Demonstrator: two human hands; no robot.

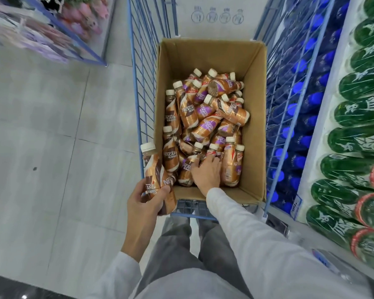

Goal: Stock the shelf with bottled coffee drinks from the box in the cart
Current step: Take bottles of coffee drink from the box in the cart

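Down the middle of the frame stands a blue wire cart (143,83), and inside it sits an open cardboard box (254,108). Loose bottles of coffee drink (205,117) fill the lower half of the box, copper and brown with cream caps. Most of them lie on their sides in a heap, while a few along the box's left and near walls stand upright.

At the lower left of the box, outside the cart's wire wall, the left hand (141,201) grips a coffee bottle (152,169) by its lower body. Fingers and thumb are curled round it, and its cap points toward the top of the frame. A second label shows just behind this bottle in the same grip, but whether it is a separate bottle I cannot tell.

The right hand (206,172) is inside the box at its near end, palm down. Its fingers are stretched forward and slightly spread, resting on the necks and shoulders of the bottles there, not closed round any of them. White sleeves cover both arms.

Along the right edge runs a shelf (311,180) with green bottles (354,117) lying cap-outward and, past the cart wire, blue-capped bottles (300,108). Grey floor tiles (52,126) fill the left, with a blurred rack (41,33) of pink and purple goods at the upper left.
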